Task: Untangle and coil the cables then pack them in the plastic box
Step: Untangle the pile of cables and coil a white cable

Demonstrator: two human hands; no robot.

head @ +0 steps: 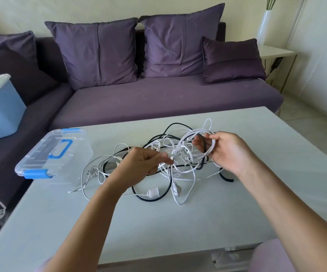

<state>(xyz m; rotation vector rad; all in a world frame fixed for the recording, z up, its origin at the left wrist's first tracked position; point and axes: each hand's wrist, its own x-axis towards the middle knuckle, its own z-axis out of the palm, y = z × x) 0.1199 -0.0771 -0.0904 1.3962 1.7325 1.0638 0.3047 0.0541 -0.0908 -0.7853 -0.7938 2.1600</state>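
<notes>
**Clerk:** Entry one, the cables?

**Me:** Cables (170,173): one heap of white and black strands crossed over each other, mid-bench (158,242), unsorted. A white plug (153,192) lies at the heap's six o'clock edge, beside a loop of black cable (149,200).

**Clerk:** Entry two?

**Me:** Plastic box (54,154): clear, with blue latches and handle, lid on. It stands at nine o'clock of the heap, near the bench's left edge. I see nothing packed inside.

**Clerk:** Hands?

**Me:** Right hand (227,152): fingers curled round several loops of white cable (195,131), held above the heap at its two o'clock. Left hand (145,160): thumb and fingers pinching a white strand on the heap's nine o'clock side (same cable as the loops? I cannot tell).

**Clerk:** Step in hand?

**Me:** By my reckoning, I am freeing and coiling a first white cable, so the job is at an early stage. The next move calls for feeding slack from the left pinch toward the right-hand loops. The strand should be lifted clear of the black cable, not tugged, because a hard pull would likely tighten the snarl.
</notes>
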